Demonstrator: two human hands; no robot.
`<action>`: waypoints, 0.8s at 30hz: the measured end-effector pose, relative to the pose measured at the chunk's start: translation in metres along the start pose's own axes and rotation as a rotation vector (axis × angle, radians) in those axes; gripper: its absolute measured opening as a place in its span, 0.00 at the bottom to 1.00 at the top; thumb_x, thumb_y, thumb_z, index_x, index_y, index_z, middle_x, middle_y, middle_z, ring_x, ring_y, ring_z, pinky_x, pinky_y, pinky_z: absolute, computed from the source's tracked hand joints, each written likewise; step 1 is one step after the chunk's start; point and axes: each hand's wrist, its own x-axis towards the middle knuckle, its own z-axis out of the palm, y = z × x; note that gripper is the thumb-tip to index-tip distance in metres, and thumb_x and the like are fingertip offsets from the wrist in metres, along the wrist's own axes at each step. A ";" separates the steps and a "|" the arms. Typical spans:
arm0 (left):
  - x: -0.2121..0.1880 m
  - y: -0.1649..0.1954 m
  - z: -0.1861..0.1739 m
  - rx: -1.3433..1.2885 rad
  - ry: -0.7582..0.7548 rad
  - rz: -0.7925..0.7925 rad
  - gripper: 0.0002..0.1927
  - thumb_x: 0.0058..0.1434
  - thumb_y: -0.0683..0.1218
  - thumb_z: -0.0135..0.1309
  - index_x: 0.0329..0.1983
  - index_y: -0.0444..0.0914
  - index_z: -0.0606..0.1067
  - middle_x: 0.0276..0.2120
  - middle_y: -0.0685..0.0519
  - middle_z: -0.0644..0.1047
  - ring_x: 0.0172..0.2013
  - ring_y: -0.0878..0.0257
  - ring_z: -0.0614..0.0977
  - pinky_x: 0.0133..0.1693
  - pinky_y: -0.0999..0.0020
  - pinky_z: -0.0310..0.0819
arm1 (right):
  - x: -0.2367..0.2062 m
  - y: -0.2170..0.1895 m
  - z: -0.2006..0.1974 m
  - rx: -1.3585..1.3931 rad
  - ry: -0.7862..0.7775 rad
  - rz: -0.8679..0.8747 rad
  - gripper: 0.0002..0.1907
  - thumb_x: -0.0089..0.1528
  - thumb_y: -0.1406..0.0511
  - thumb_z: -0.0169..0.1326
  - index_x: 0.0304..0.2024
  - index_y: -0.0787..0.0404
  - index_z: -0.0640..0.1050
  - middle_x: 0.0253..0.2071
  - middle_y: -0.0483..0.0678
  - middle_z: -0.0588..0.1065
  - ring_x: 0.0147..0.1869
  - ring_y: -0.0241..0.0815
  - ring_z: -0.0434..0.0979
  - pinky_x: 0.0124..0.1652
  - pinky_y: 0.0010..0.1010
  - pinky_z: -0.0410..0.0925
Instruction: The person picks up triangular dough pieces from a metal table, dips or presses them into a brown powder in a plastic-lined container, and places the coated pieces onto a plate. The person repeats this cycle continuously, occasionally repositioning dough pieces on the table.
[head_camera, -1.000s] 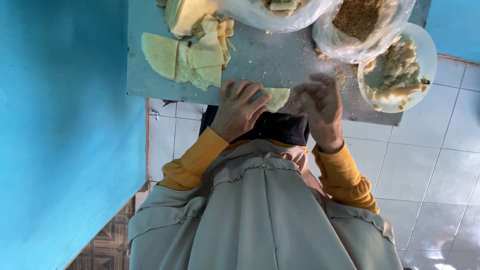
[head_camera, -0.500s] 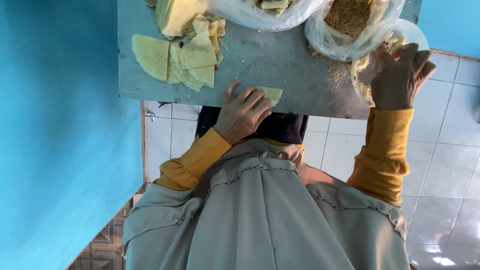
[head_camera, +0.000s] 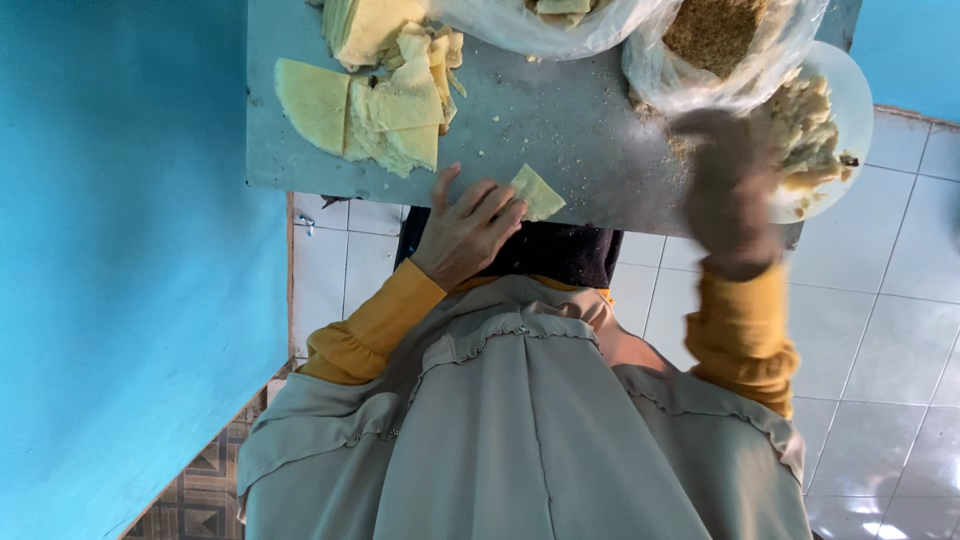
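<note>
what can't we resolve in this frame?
Head view:
- Right hand: motion-blurred; whether it holds anything is unclear.
- Left hand covers part of the small yellow wrapper.
- Two plastic bags are cut off by the top edge.
- White plate: partly hidden by bag and hand.

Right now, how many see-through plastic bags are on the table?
2. One clear bag sits at the top middle with yellow pieces inside; another bag with brown crumbs is beside the white plate. Both run past the picture's top edge; more may be hidden.
</note>
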 end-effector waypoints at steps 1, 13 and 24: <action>-0.002 -0.001 0.001 0.026 0.014 0.009 0.12 0.69 0.50 0.62 0.52 0.45 0.77 0.51 0.57 0.73 0.59 0.61 0.72 0.71 0.41 0.43 | 0.000 -0.018 0.018 0.058 -0.081 -0.056 0.13 0.58 0.78 0.52 0.44 0.60 0.77 0.53 0.54 0.73 0.59 0.48 0.72 0.55 0.35 0.68; 0.013 -0.016 -0.001 -0.230 0.038 -0.094 0.05 0.66 0.47 0.63 0.41 0.45 0.78 0.39 0.60 0.77 0.48 0.63 0.78 0.68 0.40 0.45 | 0.005 -0.060 0.082 0.154 -0.245 -0.090 0.29 0.64 0.73 0.62 0.66 0.63 0.67 0.46 0.48 0.79 0.51 0.50 0.79 0.58 0.41 0.66; 0.052 -0.031 -0.007 -0.008 0.149 0.123 0.11 0.68 0.41 0.59 0.53 0.39 0.79 0.45 0.54 0.75 0.50 0.61 0.77 0.70 0.46 0.58 | 0.040 -0.057 0.054 0.092 -0.046 -0.200 0.22 0.69 0.78 0.58 0.64 0.66 0.69 0.48 0.51 0.77 0.52 0.45 0.79 0.56 0.37 0.70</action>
